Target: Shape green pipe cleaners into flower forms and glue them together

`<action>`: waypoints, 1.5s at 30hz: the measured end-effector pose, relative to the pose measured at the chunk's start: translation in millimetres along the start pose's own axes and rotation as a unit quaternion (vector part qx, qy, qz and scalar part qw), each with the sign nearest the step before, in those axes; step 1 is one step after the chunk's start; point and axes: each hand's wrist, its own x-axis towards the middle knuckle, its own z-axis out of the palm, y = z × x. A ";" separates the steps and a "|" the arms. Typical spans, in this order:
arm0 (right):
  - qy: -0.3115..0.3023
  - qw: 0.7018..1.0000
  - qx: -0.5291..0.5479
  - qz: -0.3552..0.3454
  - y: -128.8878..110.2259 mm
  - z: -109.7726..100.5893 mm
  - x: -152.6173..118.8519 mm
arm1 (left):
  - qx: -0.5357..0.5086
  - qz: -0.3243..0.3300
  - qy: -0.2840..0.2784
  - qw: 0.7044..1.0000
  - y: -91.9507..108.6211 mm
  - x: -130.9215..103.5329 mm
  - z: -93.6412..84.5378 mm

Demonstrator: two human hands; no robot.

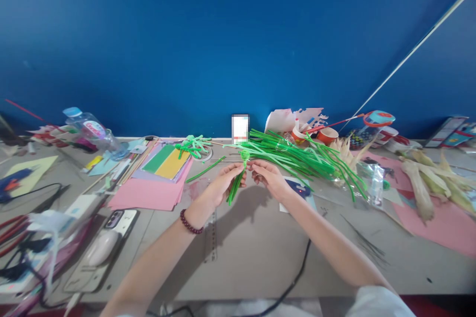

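Note:
My left hand (227, 182) is closed around a small bunch of green pipe cleaners (234, 189), whose loose ends hang down below the fingers. A coiled light-green top (245, 155) sticks up above the grip. At its right side is my right hand (269, 176), thumb and fingertips pinched together by the stem just under the coil; what lies between those fingertips is too small to make out. Behind and to the right lies a large pile of green pipe cleaners (297, 156). One cut green pipe cleaner (206, 168) rests left of my hands.
At left are pink paper (148, 194), green and yellow sheets (165, 162), a bottle (92, 129) and a phone (104, 250) with a mouse on it. A clear ruler (210, 240) lies under my left arm. Corn husks (427, 183) lie at right; a black cable (293, 282) crosses the front edge.

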 end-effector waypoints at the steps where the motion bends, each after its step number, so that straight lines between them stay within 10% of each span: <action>1: -0.005 1.000 0.002 -0.005 -1.2 1.3 -0.9 | 0.018 -0.003 -0.003 1.000 -0.2 -0.2 0.5; 34: 0.026 0.999 -0.012 -0.026 2.7 10.4 -3.8 | 0.271 0.183 -0.005 0.945 3.2 -4.6 -2.8; 45: 0.148 0.927 -0.327 -0.104 -77.7 -50.9 -20.5 | 0.213 0.160 0.049 0.963 18.1 4.8 -22.2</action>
